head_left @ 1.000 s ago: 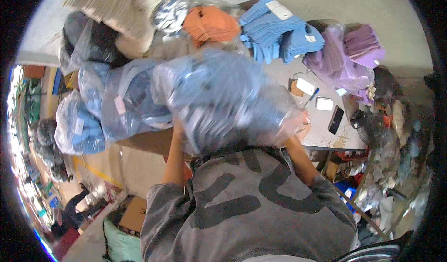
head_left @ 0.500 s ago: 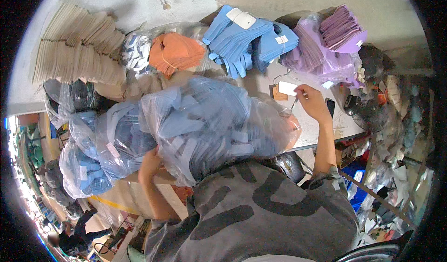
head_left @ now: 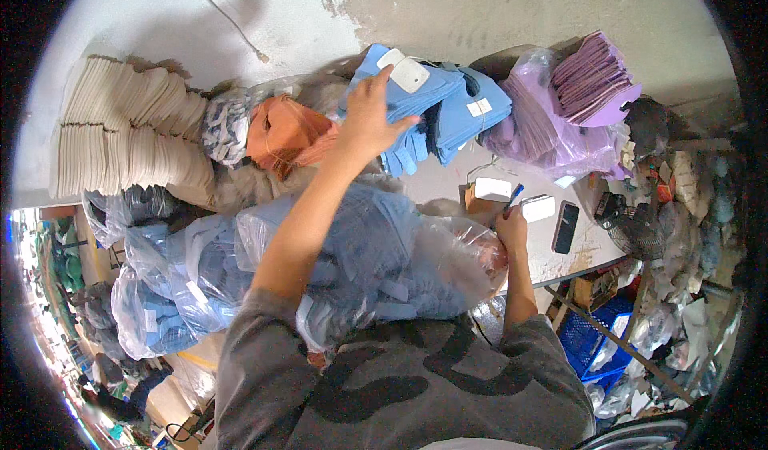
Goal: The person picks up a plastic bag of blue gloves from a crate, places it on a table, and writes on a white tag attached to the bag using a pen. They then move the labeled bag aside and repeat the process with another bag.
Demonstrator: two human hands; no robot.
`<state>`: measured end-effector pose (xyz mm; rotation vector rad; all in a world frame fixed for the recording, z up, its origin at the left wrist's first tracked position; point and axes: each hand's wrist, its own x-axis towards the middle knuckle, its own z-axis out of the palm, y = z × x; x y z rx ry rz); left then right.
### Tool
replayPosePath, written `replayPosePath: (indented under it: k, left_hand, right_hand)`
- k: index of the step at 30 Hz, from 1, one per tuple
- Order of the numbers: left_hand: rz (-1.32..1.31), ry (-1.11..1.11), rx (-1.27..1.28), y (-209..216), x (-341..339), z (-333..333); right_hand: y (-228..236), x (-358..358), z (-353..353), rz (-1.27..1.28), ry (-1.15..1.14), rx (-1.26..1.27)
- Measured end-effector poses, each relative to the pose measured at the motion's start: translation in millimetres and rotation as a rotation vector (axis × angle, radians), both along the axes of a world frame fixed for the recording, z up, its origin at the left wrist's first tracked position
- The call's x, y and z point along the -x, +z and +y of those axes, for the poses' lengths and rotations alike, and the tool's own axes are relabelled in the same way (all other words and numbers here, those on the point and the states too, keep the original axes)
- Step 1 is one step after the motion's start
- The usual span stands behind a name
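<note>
My left hand (head_left: pixel 370 124) is raised over a bundle of blue cut fabric pieces (head_left: pixel 440 94). Its thumb and fingers are apart, with the fingertips at the edge of a white tag (head_left: pixel 408 72) lying on top; whether they touch it I cannot tell. My right hand (head_left: pixel 512 230) is closed around a blue pen (head_left: pixel 518 191), which points up. Beside it lie a white card (head_left: pixel 538 208) and a small brown box or stack (head_left: pixel 482 204) topped by another white card (head_left: pixel 492 188). Clear plastic bags of blue pieces (head_left: pixel 352 246) lie in front of my body.
Stacks of cream pieces (head_left: pixel 128 126), an orange bundle (head_left: pixel 284 134) and purple bundles (head_left: pixel 592 82) line the wall. A phone (head_left: pixel 566 228) and a small fan (head_left: pixel 636 230) are at the right. A blue crate (head_left: pixel 596 334) stands below the table edge.
My left hand has left the plastic bag and moved up to the blue bundle's tag. My right hand has drawn nearer and lower; the white card it was at now lies on the table.
</note>
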<state>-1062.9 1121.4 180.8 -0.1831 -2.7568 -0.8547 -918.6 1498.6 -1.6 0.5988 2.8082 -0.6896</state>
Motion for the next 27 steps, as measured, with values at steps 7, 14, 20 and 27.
replayPosePath:
  k: [7, 14, 20, 27]
  left_hand:
    - [-0.057, 0.108, 0.207, -30.4, 4.0, 25.2]
    - [0.167, -0.134, 0.109, 33.8, -44.5, -61.2]
    - [0.161, -0.301, 0.398, 115.6, -108.4, -155.5]
    - [-0.084, -0.163, 0.508, 49.4, -131.4, -202.0]
  right_hand:
    - [15.9, -0.8, 0.3, 0.008, -0.299, 0.443]
    - [83.3, -7.7, -8.8, 0.285, -0.394, 0.939]
    - [116.6, -11.5, -34.5, 0.351, -0.311, 0.957]
    - [154.8, -7.9, -99.0, 0.249, -0.06, 1.131]
